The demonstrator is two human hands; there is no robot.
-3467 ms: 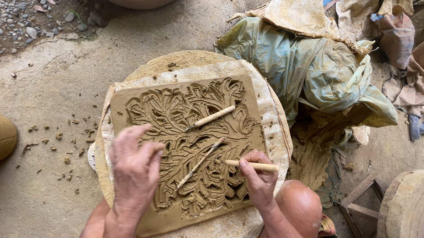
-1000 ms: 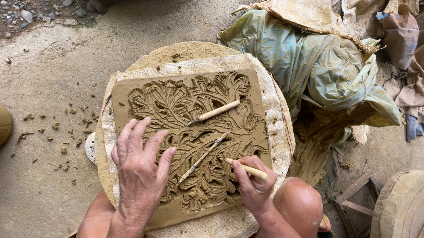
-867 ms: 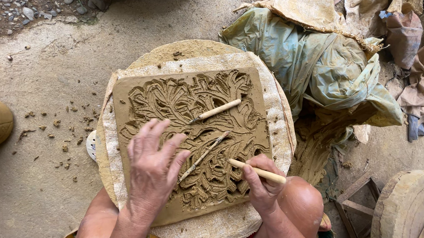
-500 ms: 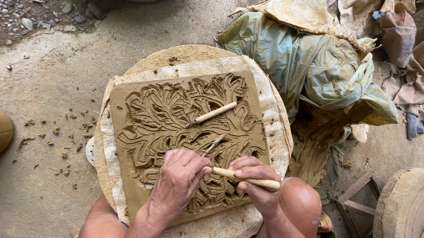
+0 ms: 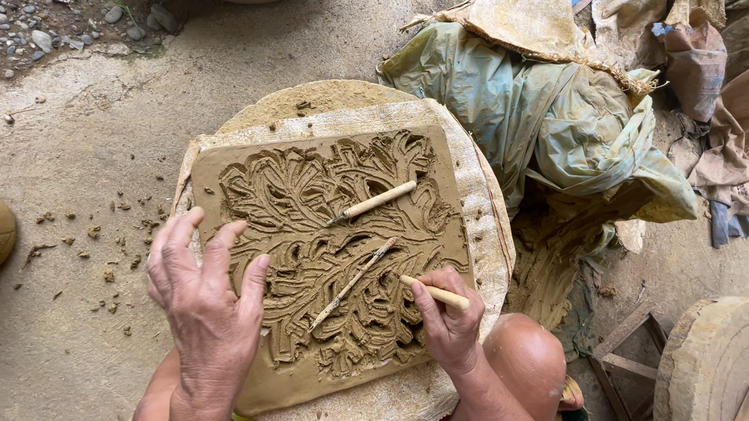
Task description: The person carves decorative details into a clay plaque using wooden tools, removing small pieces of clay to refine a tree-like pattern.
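- Right hand (image 5: 450,323) closed around a wooden stick tool (image 5: 436,293), pinched like a pen; stick's long axis runs left-right, tip pointing left into the carved clay slab (image 5: 329,251) near its lower right edge.
- Tip probably touches the clay; contact hard to see.
- Left hand (image 5: 205,291) open, fingers spread, palm flat on the slab's left side, holding nothing.
- Two more stick tools lie loose on the slab, both slanted: upper one (image 5: 373,202), lower thin one (image 5: 353,283), just left of the right hand, nearer to it.
- Slab sits on a cloth-covered round table (image 5: 479,208).
- Greenish plastic sheet (image 5: 553,117) beside it, clay crumbs on the concrete floor (image 5: 93,133).
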